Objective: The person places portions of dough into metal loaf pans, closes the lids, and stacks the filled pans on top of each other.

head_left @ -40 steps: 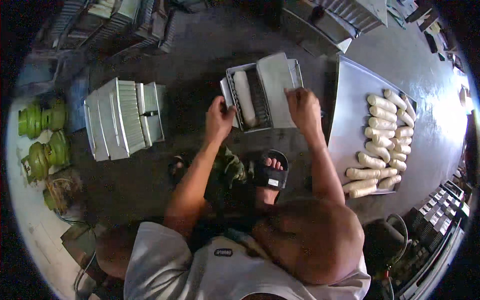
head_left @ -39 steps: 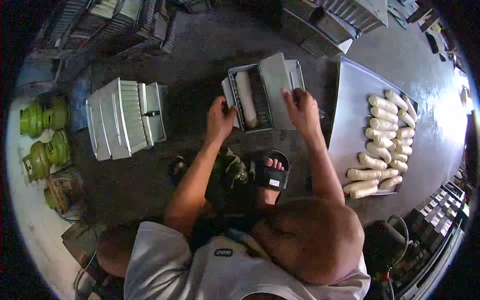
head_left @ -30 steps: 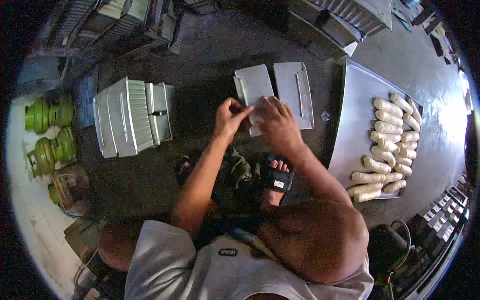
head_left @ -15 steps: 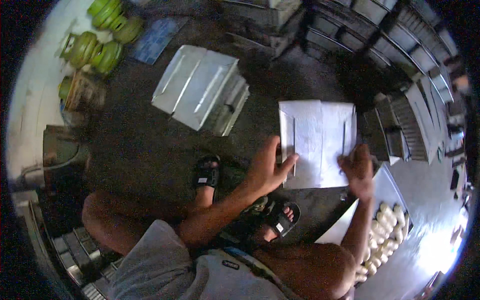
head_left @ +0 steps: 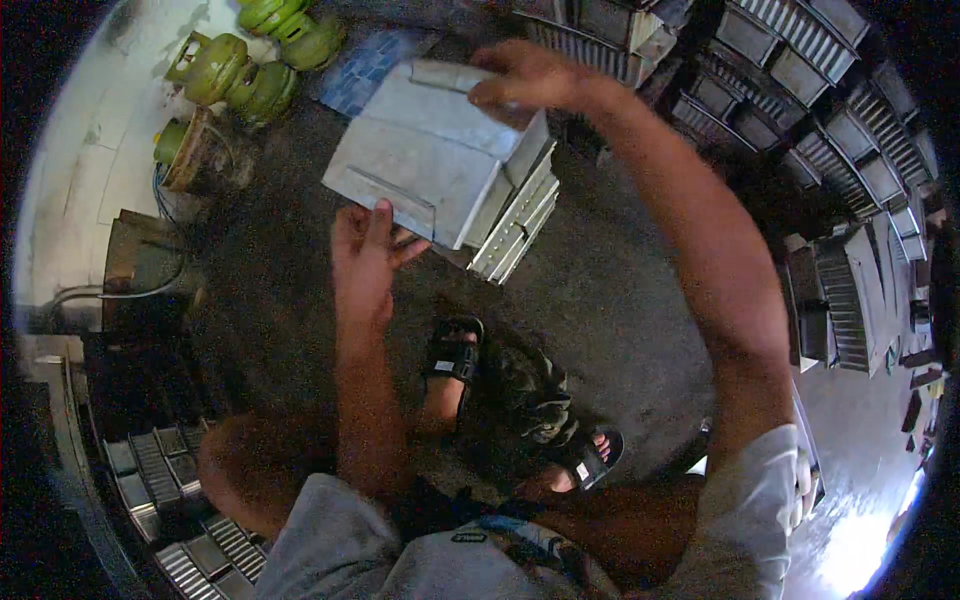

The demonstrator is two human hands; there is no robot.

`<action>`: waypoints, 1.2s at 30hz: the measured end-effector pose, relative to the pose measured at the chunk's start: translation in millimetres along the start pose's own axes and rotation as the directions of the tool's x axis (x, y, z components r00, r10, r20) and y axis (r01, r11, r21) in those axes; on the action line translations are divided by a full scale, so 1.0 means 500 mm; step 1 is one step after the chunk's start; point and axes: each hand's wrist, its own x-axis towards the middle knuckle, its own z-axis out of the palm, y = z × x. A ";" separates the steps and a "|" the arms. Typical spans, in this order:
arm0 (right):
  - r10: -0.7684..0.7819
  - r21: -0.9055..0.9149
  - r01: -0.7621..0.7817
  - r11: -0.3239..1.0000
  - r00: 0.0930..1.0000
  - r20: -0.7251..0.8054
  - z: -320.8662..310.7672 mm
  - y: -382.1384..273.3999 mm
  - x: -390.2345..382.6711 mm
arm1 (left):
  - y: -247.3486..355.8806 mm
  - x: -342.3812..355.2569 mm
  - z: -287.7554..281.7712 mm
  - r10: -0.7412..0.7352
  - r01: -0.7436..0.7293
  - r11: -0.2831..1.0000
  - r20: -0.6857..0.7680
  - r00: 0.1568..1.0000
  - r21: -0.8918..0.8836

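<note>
Here, the lidded pan (head_left: 425, 130): metal, its two flat lid panels (head_left: 390, 155) meeting along a seam; it sits on or just above the pan stack (head_left: 515, 230), and from where I stand I can't tell whether they touch.
Left hand (head_left: 365, 260): clamped on the pan's near side, thumb at the rim, the other fingers spread apart below it.
Right hand (head_left: 530, 78): at the pan's far-right corner, thumb over the top, fingers curled toward the far edge; how firmly they press, I can't tell.
Steady handling: I'd share the weight between both hands, keep the lids level so neither panel slides, match the pan's corners to the stack's, and keep fingertips clear of the gap between.
Left arm (head_left: 365, 370): rising almost straight, wrist just short of the stack's near edge.
Right arm (head_left: 690, 210): swung wide, elbow out, forearm slanting in past the stack's right edge.
Beyond the pan: a blue-patterned sheet (head_left: 365, 75) by its far-left corner, green gas cylinders (head_left: 215, 70) farther left.
</note>
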 end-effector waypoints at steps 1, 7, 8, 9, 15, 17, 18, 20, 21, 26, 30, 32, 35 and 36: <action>0.058 -0.016 -0.058 0.998 0.997 -0.051 0.018 0.019 -0.005 | -0.036 0.022 -0.006 -0.016 0.016 1.000 0.020 1.000 0.015; 0.146 -0.098 -0.172 0.980 0.962 -0.231 -0.094 0.017 -0.253 | -0.023 0.026 0.001 0.562 -0.412 0.662 -0.051 0.826 0.626; -0.004 -0.264 -0.083 0.961 0.950 -0.314 -0.117 0.009 -0.310 | 0.008 0.022 -0.012 0.606 -0.461 0.699 -0.109 0.788 0.547; 0.068 -0.273 -0.175 0.946 0.930 -0.361 -0.137 0.011 -0.363 | 0.036 -0.011 0.015 0.635 -0.538 0.713 -0.089 0.768 0.450; 0.067 -0.345 -0.693 0.633 0.493 -0.868 -0.373 0.056 -0.900 | -0.040 -0.291 0.469 -0.051 0.156 0.988 0.924 0.379 -0.009; 0.237 -0.387 -0.887 0.252 0.444 -0.864 -0.452 0.165 -1.072 | -0.099 -0.397 0.609 0.028 0.279 0.958 0.988 0.153 -0.071; 0.369 -0.460 -0.881 0.113 0.467 -0.804 -0.470 0.210 -1.111 | -0.128 -0.432 0.667 0.055 0.348 0.930 0.982 0.180 -0.116; 0.431 -0.277 -0.959 -0.055 0.228 -0.873 -0.480 0.286 -1.214 | -0.136 -0.536 0.779 0.068 0.486 0.855 0.967 0.246 -0.184; 0.448 -0.268 -0.962 -0.055 0.216 -0.868 -0.474 0.296 -1.211 | -0.134 -0.555 0.816 0.034 0.465 0.864 0.945 0.327 -0.192; 0.630 -0.268 -0.912 0.312 0.409 -0.660 -0.328 0.155 -1.084 | -0.191 -0.508 0.786 0.212 -0.046 0.972 0.774 0.596 -0.230; 0.428 -0.030 -0.869 0.494 0.274 -0.861 -0.071 -0.081 -0.970 | -0.113 -0.420 0.532 0.165 0.045 0.973 0.818 0.551 -0.226; 0.420 0.132 -0.876 0.465 0.087 -0.903 0.080 -0.129 -0.875 | -0.142 -0.360 0.432 0.113 -0.127 0.991 0.837 0.536 -0.053; 0.524 0.275 -0.872 0.405 -0.024 -0.851 0.252 -0.068 -0.845 | -0.214 -0.355 0.392 -0.015 -0.243 0.955 0.844 0.536 0.172; 0.661 0.406 -0.866 0.292 -0.125 -0.740 0.284 -0.032 -0.817 | -0.234 -0.355 0.395 -0.059 -0.406 0.844 0.812 0.581 0.351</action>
